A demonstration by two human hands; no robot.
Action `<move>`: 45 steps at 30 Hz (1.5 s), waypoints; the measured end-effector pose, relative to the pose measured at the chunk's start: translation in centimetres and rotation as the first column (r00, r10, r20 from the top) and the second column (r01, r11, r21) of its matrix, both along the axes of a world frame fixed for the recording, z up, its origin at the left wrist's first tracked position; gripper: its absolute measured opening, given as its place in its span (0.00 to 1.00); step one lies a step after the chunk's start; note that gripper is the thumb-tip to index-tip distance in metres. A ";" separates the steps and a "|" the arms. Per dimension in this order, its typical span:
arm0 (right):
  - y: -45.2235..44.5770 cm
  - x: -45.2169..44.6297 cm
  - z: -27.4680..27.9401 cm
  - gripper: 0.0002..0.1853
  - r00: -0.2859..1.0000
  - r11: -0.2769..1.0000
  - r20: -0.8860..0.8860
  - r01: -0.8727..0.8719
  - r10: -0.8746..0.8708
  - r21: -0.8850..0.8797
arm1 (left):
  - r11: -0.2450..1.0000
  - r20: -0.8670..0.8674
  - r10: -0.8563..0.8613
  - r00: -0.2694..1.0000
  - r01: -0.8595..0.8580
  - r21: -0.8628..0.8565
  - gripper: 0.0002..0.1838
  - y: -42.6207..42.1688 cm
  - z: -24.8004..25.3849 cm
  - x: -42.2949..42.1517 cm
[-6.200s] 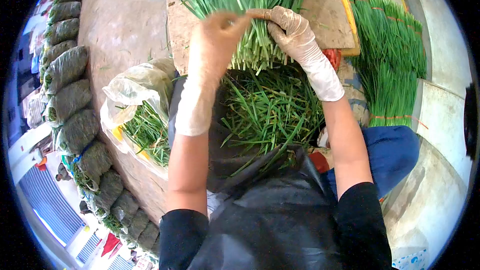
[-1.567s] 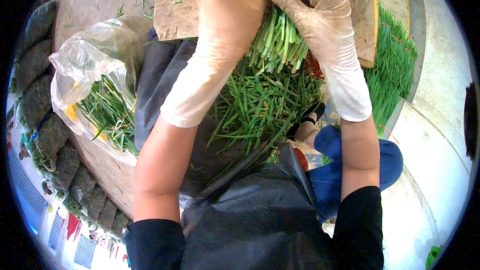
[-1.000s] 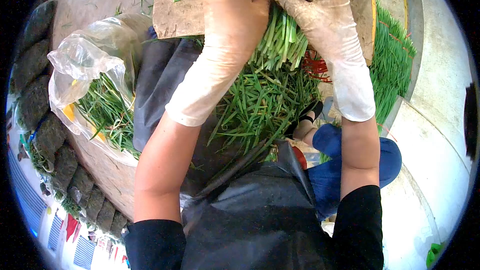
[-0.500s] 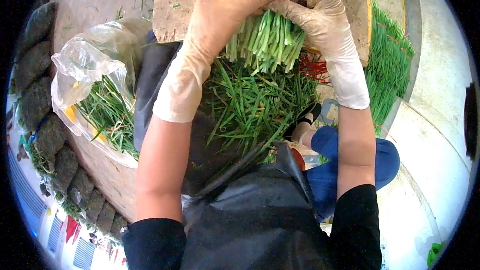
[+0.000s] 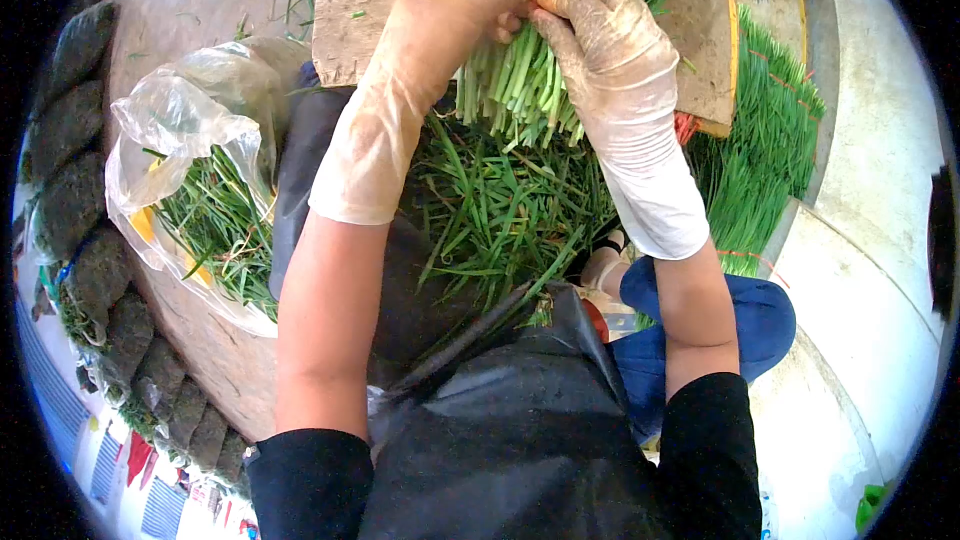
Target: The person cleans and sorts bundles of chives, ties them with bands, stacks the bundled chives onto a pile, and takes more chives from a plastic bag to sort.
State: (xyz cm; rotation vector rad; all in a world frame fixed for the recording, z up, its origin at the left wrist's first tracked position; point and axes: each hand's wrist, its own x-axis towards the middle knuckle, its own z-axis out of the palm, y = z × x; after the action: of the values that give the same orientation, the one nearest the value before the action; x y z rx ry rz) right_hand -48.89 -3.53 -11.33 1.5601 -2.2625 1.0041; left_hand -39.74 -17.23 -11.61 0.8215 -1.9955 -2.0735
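Observation:
Both hands wear stained, pale gloves and meet over a bunch of green stalks (image 5: 520, 90) lying on a wooden board, its cut ends toward me. My left hand (image 5: 455, 20) is closed, thumb and forefinger pinched together above the stalks. From the other side my right hand (image 5: 605, 40) pinches too, its fingertips touching the left ones. What sits between the fingertips is too small to make out. Below the bunch, loose green leaves (image 5: 510, 210) fill a dark sheet over my lap.
A clear plastic bag (image 5: 190, 130) with leaves stands at left. Filled bags (image 5: 75, 150) line the far left edge. Tied green bundles (image 5: 760, 140) lie at right beyond the wooden board (image 5: 700, 70). Red ties (image 5: 684, 127) show at the board's edge. My blue-clad knee (image 5: 760, 315) is at lower right.
Since half a second ago, my right hand has shifted left and down, with its wrist turned, and my left hand slightly down. Their fingertips now meet in a pinch. The red ties are more covered.

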 end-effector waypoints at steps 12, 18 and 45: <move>0.4 -1.1 1.2 0.07 0.776 1.000 0.630 0.024 -0.025 0.009 | 0.985 -0.121 -0.081 0.989 0.098 0.142 0.14 -0.6 0.0 1.2; 0.1 -2.4 0.2 0.07 0.819 0.975 0.535 -0.129 0.207 -0.180 | 0.986 -0.101 -0.049 0.994 0.064 0.156 0.17 -0.9 -1.2 1.7; -2.0 0.2 1.1 0.06 0.871 0.997 0.488 -0.076 0.066 0.000 | 0.946 -0.058 0.322 0.945 -0.317 0.069 0.22 1.0 -1.0 1.9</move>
State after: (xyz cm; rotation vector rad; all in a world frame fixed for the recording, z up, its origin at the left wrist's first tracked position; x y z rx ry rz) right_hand -48.70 -5.51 -10.21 1.5387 -2.5461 1.5531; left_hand -37.81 -16.20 -12.61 0.9950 -1.6439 -1.9512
